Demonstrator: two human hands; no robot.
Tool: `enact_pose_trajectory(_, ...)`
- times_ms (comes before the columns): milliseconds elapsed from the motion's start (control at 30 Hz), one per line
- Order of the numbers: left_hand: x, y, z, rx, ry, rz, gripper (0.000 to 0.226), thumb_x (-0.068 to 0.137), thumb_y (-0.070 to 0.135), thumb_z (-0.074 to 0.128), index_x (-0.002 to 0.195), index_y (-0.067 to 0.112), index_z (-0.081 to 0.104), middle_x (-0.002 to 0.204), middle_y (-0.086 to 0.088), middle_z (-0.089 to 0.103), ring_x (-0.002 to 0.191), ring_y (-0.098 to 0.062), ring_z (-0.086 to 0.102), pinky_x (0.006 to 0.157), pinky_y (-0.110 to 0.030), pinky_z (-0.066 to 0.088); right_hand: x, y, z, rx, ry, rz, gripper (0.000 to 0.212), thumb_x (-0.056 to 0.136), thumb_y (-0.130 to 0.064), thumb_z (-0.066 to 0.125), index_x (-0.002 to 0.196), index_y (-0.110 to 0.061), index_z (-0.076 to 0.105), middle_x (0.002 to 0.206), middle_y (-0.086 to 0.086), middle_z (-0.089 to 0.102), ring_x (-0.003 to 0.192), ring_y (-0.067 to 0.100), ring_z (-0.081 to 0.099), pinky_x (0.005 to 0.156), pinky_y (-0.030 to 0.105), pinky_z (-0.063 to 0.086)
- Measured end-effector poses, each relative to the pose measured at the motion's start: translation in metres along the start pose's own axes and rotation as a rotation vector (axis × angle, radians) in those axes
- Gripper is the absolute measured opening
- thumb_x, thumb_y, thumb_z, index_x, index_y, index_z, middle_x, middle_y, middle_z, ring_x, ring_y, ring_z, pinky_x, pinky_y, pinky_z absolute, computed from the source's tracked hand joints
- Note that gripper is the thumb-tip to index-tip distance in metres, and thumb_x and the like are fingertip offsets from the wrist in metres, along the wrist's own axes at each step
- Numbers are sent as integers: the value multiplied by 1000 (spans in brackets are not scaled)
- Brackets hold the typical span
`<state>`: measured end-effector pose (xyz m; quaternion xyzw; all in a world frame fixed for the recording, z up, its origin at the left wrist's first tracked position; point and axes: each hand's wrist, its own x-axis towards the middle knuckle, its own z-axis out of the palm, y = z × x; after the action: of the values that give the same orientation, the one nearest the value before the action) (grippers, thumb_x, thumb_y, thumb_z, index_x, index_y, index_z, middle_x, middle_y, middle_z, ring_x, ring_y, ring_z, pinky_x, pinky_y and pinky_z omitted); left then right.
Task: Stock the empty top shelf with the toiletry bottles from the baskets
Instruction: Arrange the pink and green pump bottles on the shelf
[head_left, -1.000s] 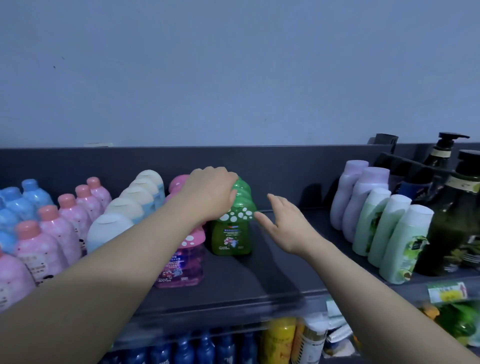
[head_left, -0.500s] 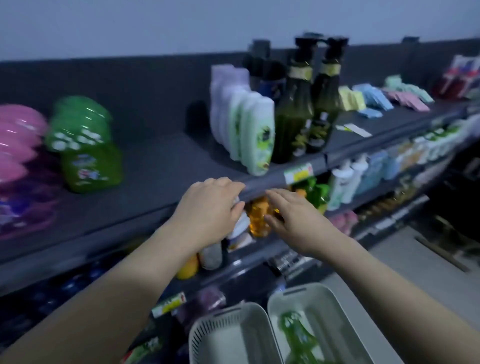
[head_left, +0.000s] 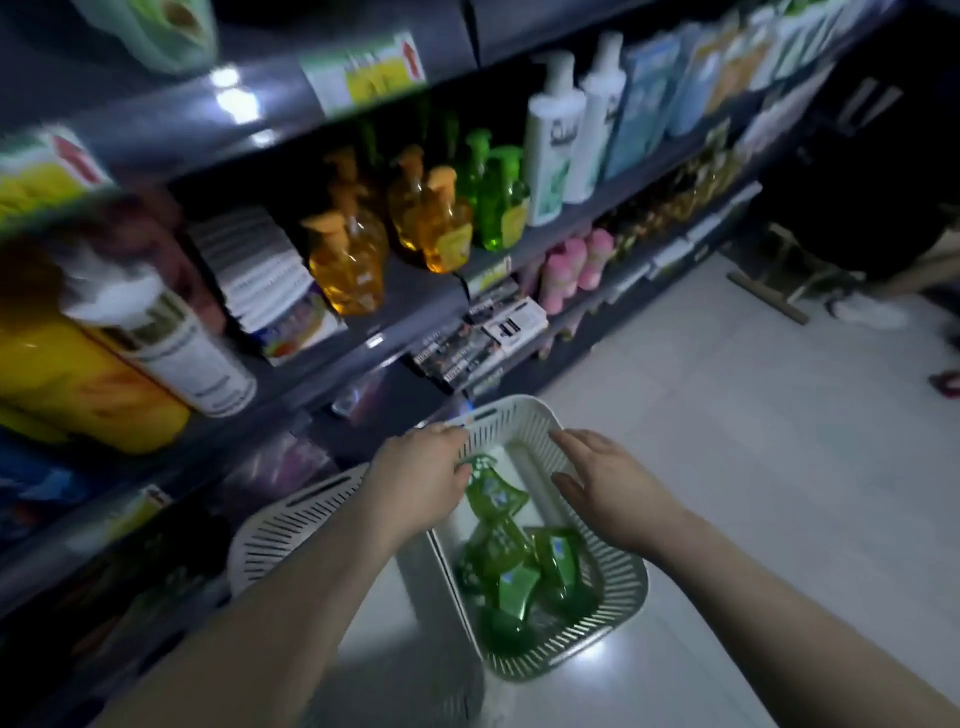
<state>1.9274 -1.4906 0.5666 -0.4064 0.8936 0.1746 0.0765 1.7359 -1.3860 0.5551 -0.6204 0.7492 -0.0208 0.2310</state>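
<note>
— Two hands over the basket (head_left: 618, 623)! Left hand (head_left: 421, 480) curls fingers against the top green bottle (head_left: 493, 488); a real hold, can't tell.
— Right hand (head_left: 605, 480) spread, empty, just beside it; more green bottles (head_left: 550, 561) beneath.

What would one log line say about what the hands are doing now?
phase: picking from basket | left hand: touching top green bottle, grip unclear | right hand: open over white basket

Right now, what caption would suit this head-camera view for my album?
Left hand and right hand reach into a white basket of green bottles beside stocked shelves.
</note>
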Motion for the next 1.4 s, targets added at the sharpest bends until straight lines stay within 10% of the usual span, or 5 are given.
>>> enact_pose_trajectory(767,205,-50,312,-162,-328,-377,64,96,38,51,140,-3,29,137,-26,44,123,-37,46,98,-42,42,93,126,252,201,-219,199,57,97,-29,45,150,-19,26,151,8,36,136,27,36,112,33,30)
enact_pose_trajectory(967,210,-46,332,-155,-284,-396,64,98,39,47,143,-1,24,144,-24,26,129,-37,36,101,-40,35,96,137,265,230,-228,216,57,98,-28,45,151,-19,25,149,8,39,134,26,40,110,29,33)
enact_pose_trajectory(1167,216,-43,333,-327,-300,-410,63,96,34,54,135,-10,32,133,-26,47,119,-34,50,85,-30,39,100,139,265,253,-237,211,57,98,-25,46,151,-20,25,149,7,39,132,26,41,107,28,33)
enact_pose_trajectory(1400,195,-44,285,-197,-5,-129,57,81,30,73,117,-5,46,120,-24,47,103,-36,52,87,-38,43,100,126,255,216,-239,209,55,98,-26,46,149,-17,29,148,10,41,131,29,42,108,30,34)
